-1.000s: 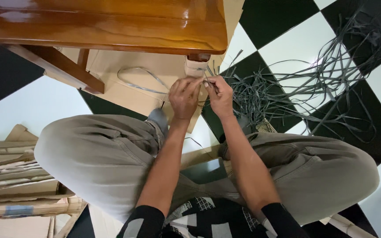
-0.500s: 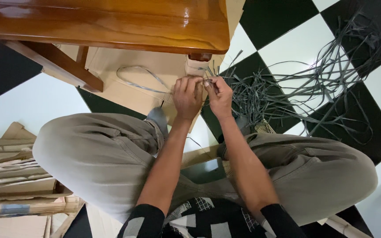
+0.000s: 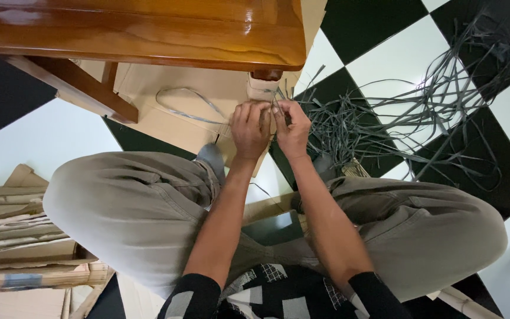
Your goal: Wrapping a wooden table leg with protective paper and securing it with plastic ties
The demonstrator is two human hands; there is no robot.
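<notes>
I sit on the floor with knees apart, both hands together just below the corner of a wooden table (image 3: 149, 35). My left hand (image 3: 249, 130) and my right hand (image 3: 293, 130) pinch thin grey strips (image 3: 275, 109) between their fingertips, close to the cardboard-wrapped table leg (image 3: 262, 88). One grey strip loops leftward (image 3: 187, 103) over a flat sheet of cardboard (image 3: 166, 118). The strips run rightward into a large tangled pile of grey strips (image 3: 408, 112) on the checkered floor.
Black and white floor tiles (image 3: 379, 53) lie all around. A stack of flattened cardboard and wooden slats (image 3: 25, 236) sits at the lower left. A dark flat object (image 3: 273, 227) lies between my legs.
My hands have drawn slightly closer together over the strips; otherwise almost nothing has moved.
</notes>
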